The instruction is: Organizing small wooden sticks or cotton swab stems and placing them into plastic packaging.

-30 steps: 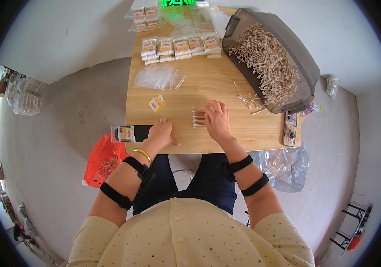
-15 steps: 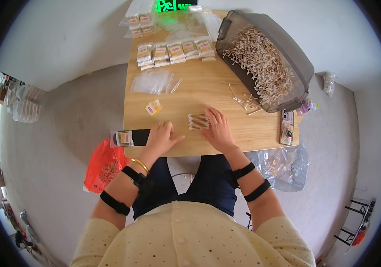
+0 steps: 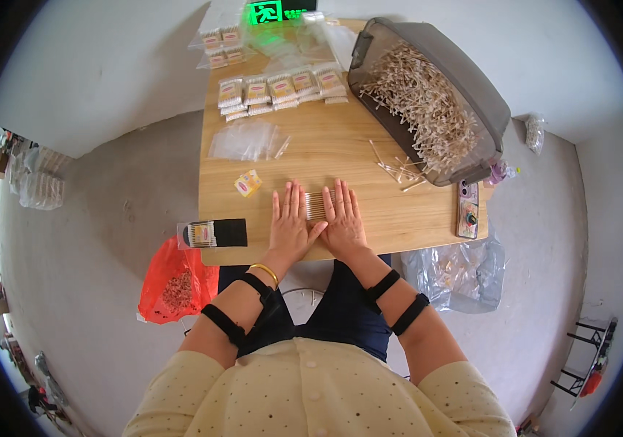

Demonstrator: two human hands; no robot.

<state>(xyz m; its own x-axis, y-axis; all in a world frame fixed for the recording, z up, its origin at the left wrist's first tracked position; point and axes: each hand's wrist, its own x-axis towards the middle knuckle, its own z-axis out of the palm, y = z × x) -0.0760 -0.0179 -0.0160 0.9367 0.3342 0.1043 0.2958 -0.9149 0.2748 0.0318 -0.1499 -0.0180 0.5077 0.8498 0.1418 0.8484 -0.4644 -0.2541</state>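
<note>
A row of cotton swabs (image 3: 316, 206) lies side by side on the wooden table (image 3: 391, 218) in front of me. My left hand (image 3: 290, 222) rests flat along the left end of the row, fingers stretched out. Along the right end lies my right hand (image 3: 342, 220), its fingers also straight and partly over the swabs. Both thumbs come close together at the near side. The palms and fingers hide the row's two ends. Up and left of my left hand is a small yellow and white printed card (image 3: 248, 183).
A grey bin (image 3: 497, 109) of loose swabs stands tilted at the back right, with stray swabs (image 3: 402, 171) beside it. Packed swab bags (image 3: 282, 89) line the back. Clear bags (image 3: 246, 140), a black strip with a swab pack (image 3: 231, 232) and a phone (image 3: 467, 207) lie around.
My left hand has moved right from beside the black strip to the row's left end and flattened. My right hand has shifted slightly left, its fingers straightened.
</note>
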